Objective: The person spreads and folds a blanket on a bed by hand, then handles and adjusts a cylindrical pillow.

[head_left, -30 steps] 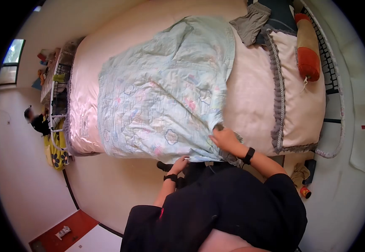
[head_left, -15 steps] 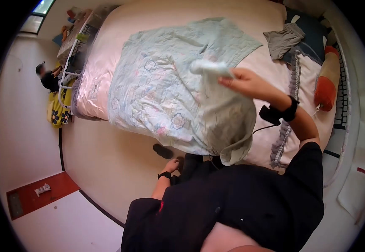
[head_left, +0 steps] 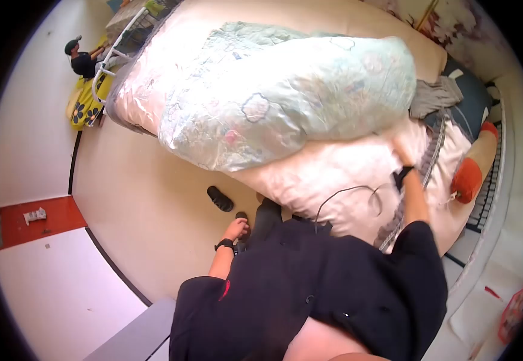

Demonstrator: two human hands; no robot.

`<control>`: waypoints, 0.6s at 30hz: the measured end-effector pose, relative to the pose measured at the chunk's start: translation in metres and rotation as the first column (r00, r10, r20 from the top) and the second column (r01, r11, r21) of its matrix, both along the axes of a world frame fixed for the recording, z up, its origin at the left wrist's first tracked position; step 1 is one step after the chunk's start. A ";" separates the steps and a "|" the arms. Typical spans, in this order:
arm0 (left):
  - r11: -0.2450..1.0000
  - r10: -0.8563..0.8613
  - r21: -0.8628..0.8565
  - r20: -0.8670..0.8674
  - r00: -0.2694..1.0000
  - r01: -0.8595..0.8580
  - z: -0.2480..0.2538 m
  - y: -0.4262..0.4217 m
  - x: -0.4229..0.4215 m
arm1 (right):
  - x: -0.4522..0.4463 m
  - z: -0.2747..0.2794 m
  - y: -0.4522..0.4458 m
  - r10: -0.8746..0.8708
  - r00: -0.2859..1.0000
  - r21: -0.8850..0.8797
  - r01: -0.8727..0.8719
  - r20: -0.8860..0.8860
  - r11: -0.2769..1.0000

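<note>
The quilt [head_left: 297,96] billows over the bed [head_left: 327,180], just beyond the right hand [head_left: 402,150], whose blurred fingers may or may not grip it; I cannot tell. The left hand's [head_left: 236,229] fingers hang loosely half-open, well apart from it.

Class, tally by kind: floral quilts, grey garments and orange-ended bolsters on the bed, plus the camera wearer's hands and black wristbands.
Floral quilt: 1
Grey garment: 1
Orange-ended bolster: 1
Hands: 2
Black wristbands: 2
Total: 7
</note>
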State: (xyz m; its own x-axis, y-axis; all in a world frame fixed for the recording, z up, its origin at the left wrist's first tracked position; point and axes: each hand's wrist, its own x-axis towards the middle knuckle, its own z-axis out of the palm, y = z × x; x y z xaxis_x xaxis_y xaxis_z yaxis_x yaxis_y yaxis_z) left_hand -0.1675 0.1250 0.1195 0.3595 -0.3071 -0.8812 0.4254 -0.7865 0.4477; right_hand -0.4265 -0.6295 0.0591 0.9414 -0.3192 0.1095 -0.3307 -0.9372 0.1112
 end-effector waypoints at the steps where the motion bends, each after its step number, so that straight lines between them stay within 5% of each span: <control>1: 1.000 0.003 0.028 0.016 1.000 -0.004 -0.006 0.003 0.000 | -0.017 -0.094 0.055 -0.190 0.942 0.734 -0.079 0.276 0.674; 2: 0.998 -0.004 0.064 0.032 0.999 0.002 -0.013 0.008 0.002 | -0.004 -0.075 0.139 -0.173 0.969 0.601 0.244 -0.175 0.761; 3: 0.995 -0.008 0.103 0.045 0.999 0.004 -0.018 0.013 0.003 | 0.011 -0.049 0.230 -0.085 0.790 0.332 0.350 -0.608 0.876; 4: 0.995 0.016 0.097 0.045 0.999 -0.020 -0.020 0.013 0.004 | 0.026 0.010 0.306 -0.526 0.768 0.310 0.633 -0.365 0.710; 5: 0.987 -0.056 0.153 0.042 0.998 0.049 -0.021 0.013 0.007 | 0.020 -0.017 0.349 -0.542 0.787 0.215 0.607 -0.294 0.765; 7: 0.972 -0.106 0.215 0.036 0.994 0.096 -0.017 0.004 0.008 | 0.038 -0.006 0.425 -0.564 0.724 0.354 0.688 -0.398 0.633; 10: 0.987 -0.109 0.123 0.015 0.994 0.107 -0.008 -0.022 0.019 | 0.057 0.031 0.471 -0.283 0.797 0.490 0.564 -0.534 0.665; 12: 0.909 -0.414 0.099 0.093 0.906 0.405 -0.020 -0.034 0.034 | 0.058 0.030 0.477 -0.129 0.792 0.513 0.500 -0.597 0.697; 15: 0.776 -0.622 0.120 0.302 0.722 0.619 -0.021 -0.060 0.053 | 0.047 0.020 0.462 -0.112 0.881 0.590 0.398 -0.460 0.702; 18: 0.770 -0.629 0.077 0.261 0.732 0.633 0.001 -0.103 0.080 | 0.033 0.020 0.443 0.017 0.949 0.600 0.186 -0.316 0.778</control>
State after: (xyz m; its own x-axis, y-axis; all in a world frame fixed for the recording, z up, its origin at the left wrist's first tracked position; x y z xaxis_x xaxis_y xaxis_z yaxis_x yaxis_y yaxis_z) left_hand -0.0871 0.0216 0.1206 0.2886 -0.5588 -0.7775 -0.2983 -0.8241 0.4815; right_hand -0.3935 -0.1867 0.0786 0.8618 -0.3009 -0.4083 -0.4591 -0.8050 -0.3758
